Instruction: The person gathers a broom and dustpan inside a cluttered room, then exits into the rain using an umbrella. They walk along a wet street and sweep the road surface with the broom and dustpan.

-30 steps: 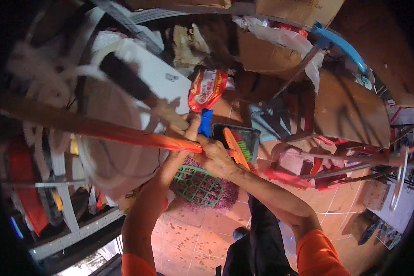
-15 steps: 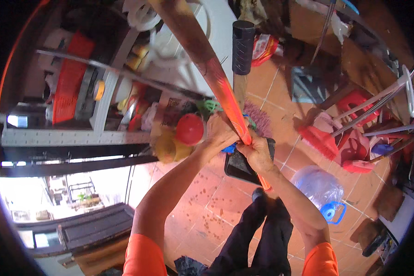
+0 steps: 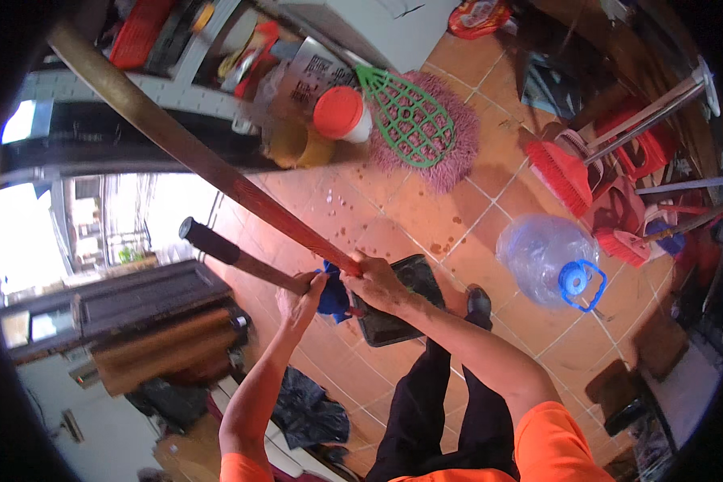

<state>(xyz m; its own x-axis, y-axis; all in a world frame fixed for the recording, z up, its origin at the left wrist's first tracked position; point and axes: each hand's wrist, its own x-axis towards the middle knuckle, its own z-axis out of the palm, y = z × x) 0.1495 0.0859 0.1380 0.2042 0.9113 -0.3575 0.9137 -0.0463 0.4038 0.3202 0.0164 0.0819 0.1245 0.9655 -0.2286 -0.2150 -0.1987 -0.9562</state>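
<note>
My right hand [image 3: 375, 283] is closed round the lower part of a long pole [image 3: 241, 193], brownish at the top and orange-red lower down, which slants to the upper left. My left hand [image 3: 301, 301] grips a wooden stick [image 3: 267, 271] with a black ribbed handle end [image 3: 209, 241], also pointing to the upper left. Between and below the hands shows something blue [image 3: 335, 293], perhaps cloth or plastic, partly hidden. Beneath my right hand lies a black tray-like pan [image 3: 414, 281] at floor level; whether either stick joins it, I cannot tell.
Ahead, a green plastic racket-shaped grid [image 3: 414, 119] lies over a pink mop head [image 3: 466, 153]. A red-lidded tub [image 3: 339, 112] stands beside it. To the right are a big clear water bottle [image 3: 530, 257] and red brooms [image 3: 558, 173]. Dark boards [image 3: 169, 345] lie at left.
My hands have moved apart, the left swinging left with the black-ended stick. The long pole now leans further to the upper left. My view has shifted, showing the green grid and mop head more fully.
</note>
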